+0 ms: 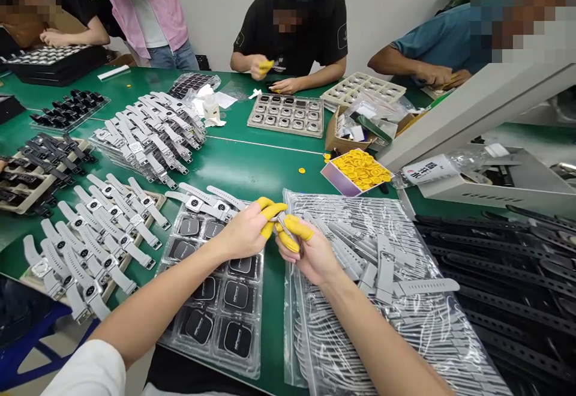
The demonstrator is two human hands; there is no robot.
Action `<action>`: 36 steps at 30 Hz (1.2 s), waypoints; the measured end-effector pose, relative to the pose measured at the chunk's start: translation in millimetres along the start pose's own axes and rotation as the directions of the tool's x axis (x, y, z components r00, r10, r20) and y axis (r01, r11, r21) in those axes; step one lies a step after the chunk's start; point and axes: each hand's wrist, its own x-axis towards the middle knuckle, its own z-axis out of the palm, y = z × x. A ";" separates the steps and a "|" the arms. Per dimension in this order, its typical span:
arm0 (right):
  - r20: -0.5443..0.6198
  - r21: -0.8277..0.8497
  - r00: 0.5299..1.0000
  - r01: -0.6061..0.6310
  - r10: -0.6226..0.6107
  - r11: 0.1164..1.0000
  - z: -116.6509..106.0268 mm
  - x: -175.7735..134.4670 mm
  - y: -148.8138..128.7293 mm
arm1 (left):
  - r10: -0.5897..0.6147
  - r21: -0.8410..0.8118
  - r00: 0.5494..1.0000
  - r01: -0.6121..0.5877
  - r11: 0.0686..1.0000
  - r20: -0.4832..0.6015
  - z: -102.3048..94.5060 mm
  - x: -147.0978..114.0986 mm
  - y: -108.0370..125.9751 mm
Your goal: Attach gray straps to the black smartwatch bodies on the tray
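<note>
My left hand (252, 223) and my right hand (310, 246) meet above the table, yellow cots on several fingers. Between their fingertips is a small grey watch strap (279, 218), mostly covered, and both hands are closed on it. Whether a watch case is attached is hidden. Below my left forearm lies a clear plastic tray (258, 324) with black square watch screens in its pockets. Two grey-strapped watches (204, 203) rest across its far end. Under my right hand, loose grey straps (384, 270) lie on a clear bag (432, 330) packed with grey straps.
Grey-strapped watches (108, 219) fill a tray at left, with a stacked pile (153, 132) behind. A box of yellow finger cots (360, 171) stands ahead right, near a plastic bottle (432, 168). Black straps (490, 282) cover the right side. Co-workers (292, 42) sit across the table.
</note>
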 end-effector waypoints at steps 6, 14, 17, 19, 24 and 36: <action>-0.011 -0.018 0.998 -0.055 0.055 0.998 -4.9 1.4 -1.6 | -0.014 0.008 1.000 0.014 1.000 0.022 -6.7 1.0 5.0; -0.039 -0.058 0.998 -0.055 0.052 0.997 -3.1 2.5 -1.0 | -0.040 0.019 0.997 0.039 0.999 0.062 -4.1 1.6 -3.1; -0.076 -0.080 0.997 0.018 -0.024 0.997 -1.2 2.7 -1.3 | -0.075 -0.168 0.997 0.078 0.983 0.025 -3.3 1.6 -8.6; -0.110 -0.125 0.989 0.084 -0.098 0.989 -0.5 3.1 -0.4 | -0.132 -0.286 0.991 0.118 0.951 -0.030 -0.1 2.2 -10.6; -0.060 -0.243 0.996 0.045 -0.061 0.969 -0.4 4.1 2.8 | -0.304 -0.620 0.943 0.161 0.768 -0.131 8.3 6.6 -7.1; -0.068 -0.365 0.998 -0.020 -0.005 0.931 -6.9 4.1 -3.2 | -0.646 -0.824 0.686 0.119 0.554 -0.335 -13.0 17.0 -30.3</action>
